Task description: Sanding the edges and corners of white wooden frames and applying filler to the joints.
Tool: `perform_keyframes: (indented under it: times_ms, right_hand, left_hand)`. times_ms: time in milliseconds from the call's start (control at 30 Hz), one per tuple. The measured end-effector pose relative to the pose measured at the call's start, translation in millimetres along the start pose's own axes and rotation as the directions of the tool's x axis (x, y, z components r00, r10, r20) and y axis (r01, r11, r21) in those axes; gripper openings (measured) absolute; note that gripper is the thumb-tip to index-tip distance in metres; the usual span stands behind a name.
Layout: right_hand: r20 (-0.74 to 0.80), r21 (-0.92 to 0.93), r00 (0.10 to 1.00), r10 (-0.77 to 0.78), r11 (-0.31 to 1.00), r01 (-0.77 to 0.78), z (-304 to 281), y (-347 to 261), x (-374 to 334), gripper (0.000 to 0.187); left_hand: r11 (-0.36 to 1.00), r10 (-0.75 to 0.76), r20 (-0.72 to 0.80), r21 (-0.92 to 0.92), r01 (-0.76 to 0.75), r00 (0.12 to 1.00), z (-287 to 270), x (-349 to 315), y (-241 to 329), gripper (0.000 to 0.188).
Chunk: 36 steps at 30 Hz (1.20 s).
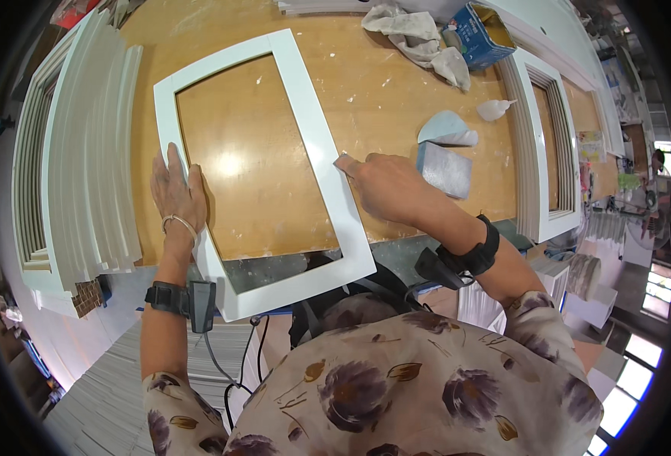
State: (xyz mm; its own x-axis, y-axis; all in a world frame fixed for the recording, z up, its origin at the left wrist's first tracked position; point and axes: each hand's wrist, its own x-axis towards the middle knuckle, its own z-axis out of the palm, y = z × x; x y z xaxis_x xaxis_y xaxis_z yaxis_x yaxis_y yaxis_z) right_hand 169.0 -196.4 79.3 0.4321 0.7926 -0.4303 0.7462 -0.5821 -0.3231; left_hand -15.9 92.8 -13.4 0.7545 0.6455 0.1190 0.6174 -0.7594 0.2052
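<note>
A white rectangular frame [322, 154] lies tilted on the wooden tabletop, its near end reaching past the table's edge toward my body. My left hand [177, 194] holds the left side bar, with the thumb at the inner edge and the other fingers along the bar. On the opposite side, my right hand [385, 185] is closed, its fingertips pressed to the outer edge of the right bar. Something small and pale shows at those fingertips, too little to name. Right of that hand lie a grey block [446, 169] and a curled pale-blue sheet [446, 129].
Stacked white frames stand at the left [92, 152] and at the right [560, 228] of the tabletop [237, 182]. Toward the far right are a small white squeeze bottle [493, 110], a crumpled grey cloth [408, 34] and an open blue box [476, 38].
</note>
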Motion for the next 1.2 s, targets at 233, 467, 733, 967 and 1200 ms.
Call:
perform_keyframes:
  times_ms: [233, 467, 733, 967, 1200]
  right_hand:
    - [-0.084, -0.032, 0.994, -0.074, 0.997, 0.071, 29, -3, -48, 0.046]
    - [-0.102, -0.002, 0.989, -0.111, 0.994, 0.111, 50, 16, -91, 0.041]
    - [-0.262, 0.218, 0.962, 0.073, 0.976, -0.015, -2, 14, -44, 0.036]
    - [-0.096, 0.025, 0.992, -0.086, 0.996, 0.089, 2, 14, 10, 0.034]
    - [-0.118, 0.073, 0.990, -0.083, 0.993, 0.092, 34, -2, -45, 0.043]
  left_hand:
    - [0.999, -0.051, 0.049, 0.013, 0.050, 0.998, -4, 0, 2, 0.062]
    - [0.998, -0.058, 0.054, 0.011, 0.057, 0.997, -5, 1, 5, 0.063]
    - [0.999, -0.047, 0.042, 0.011, 0.046, 0.998, -1, -4, -4, 0.063]
    - [0.999, -0.040, 0.036, -0.023, 0.041, 0.999, -1, 0, 5, 0.063]
    - [0.999, -0.037, 0.037, 0.008, 0.037, 0.999, -5, 0, 4, 0.061]
